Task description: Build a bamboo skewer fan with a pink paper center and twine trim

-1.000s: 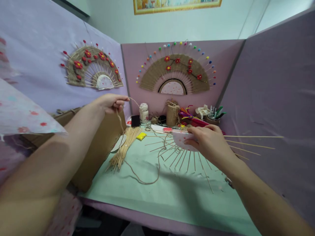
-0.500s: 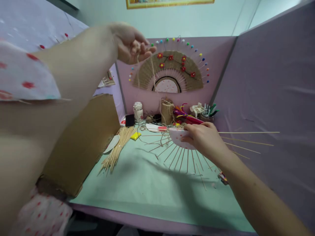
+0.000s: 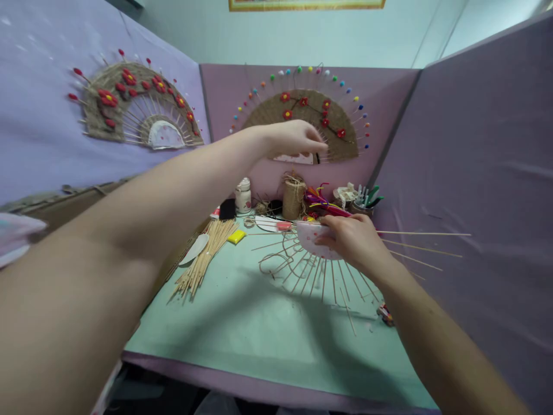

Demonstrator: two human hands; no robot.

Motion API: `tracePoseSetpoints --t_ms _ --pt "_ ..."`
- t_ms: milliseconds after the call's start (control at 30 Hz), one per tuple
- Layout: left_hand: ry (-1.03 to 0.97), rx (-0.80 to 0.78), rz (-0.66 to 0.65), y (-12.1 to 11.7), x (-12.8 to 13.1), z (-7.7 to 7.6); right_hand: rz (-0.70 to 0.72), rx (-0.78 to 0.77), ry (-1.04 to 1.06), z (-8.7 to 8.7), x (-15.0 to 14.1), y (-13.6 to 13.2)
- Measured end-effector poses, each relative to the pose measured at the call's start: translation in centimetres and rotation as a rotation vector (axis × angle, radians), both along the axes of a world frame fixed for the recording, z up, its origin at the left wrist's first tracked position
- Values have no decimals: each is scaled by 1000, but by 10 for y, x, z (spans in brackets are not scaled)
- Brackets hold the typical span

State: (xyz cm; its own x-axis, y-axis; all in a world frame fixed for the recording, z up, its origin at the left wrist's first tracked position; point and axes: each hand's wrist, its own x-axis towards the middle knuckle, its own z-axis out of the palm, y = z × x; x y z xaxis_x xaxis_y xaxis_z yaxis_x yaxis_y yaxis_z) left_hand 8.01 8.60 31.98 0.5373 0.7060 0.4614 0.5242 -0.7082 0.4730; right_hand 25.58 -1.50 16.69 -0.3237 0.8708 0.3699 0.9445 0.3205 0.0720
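Right hand [image 3: 355,239] has a closed grip on the white, red-dotted semicircular hub [image 3: 307,236], probably steadying its splayed thin wooden sticks [image 3: 324,280]; raised left hand [image 3: 298,138]: can't tell.

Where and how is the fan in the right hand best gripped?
Probably by its spotted half-disc, coming over the straight upper edge with the thumb on the face, much as the right hand has it. That centre is broad and flat, whereas the thin sticks splay below and to both sides.
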Motion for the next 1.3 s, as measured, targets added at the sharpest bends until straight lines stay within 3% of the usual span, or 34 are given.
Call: tracePoseSetpoints --t_ms 67,133,200,267,367,433,500,633,767,1033,1167,1300 --pt "-147 -115 78 -1 -49 -24 6 12 0 0 3 2" --pt "-276 -174 237 -10 -101 -65 5 29 -8 -1 6 3" --pt "-301 -292 456 -29 -142 -122 10 37 -22 -1 8 3" --pt "-184 -473 534 -54 -163 -184 7 38 -31 -1 9 3" --pt "-150 -503 532 -84 -155 -261 -8 42 -45 1 9 -1" --pt "-170 -459 522 -92 -134 -292 -11 39 -57 2 9 -6" --pt "-193 -416 480 -89 -111 -308 -16 42 -67 3 8 -10" --pt "-163 -348 367 -78 -83 -319 -24 46 -76 4 8 -14" --pt "-201 -342 316 -77 -92 -312 -36 46 -88 4 11 -15" --pt "-253 -351 363 -89 -146 -268 -98 27 -126 5 9 -12" --pt "-555 -487 366 -83 -156 -248 -107 -6 -140 9 7 -11" --pt "-757 -431 374 -71 -155 -222 -124 -67 -157 19 5 -14"
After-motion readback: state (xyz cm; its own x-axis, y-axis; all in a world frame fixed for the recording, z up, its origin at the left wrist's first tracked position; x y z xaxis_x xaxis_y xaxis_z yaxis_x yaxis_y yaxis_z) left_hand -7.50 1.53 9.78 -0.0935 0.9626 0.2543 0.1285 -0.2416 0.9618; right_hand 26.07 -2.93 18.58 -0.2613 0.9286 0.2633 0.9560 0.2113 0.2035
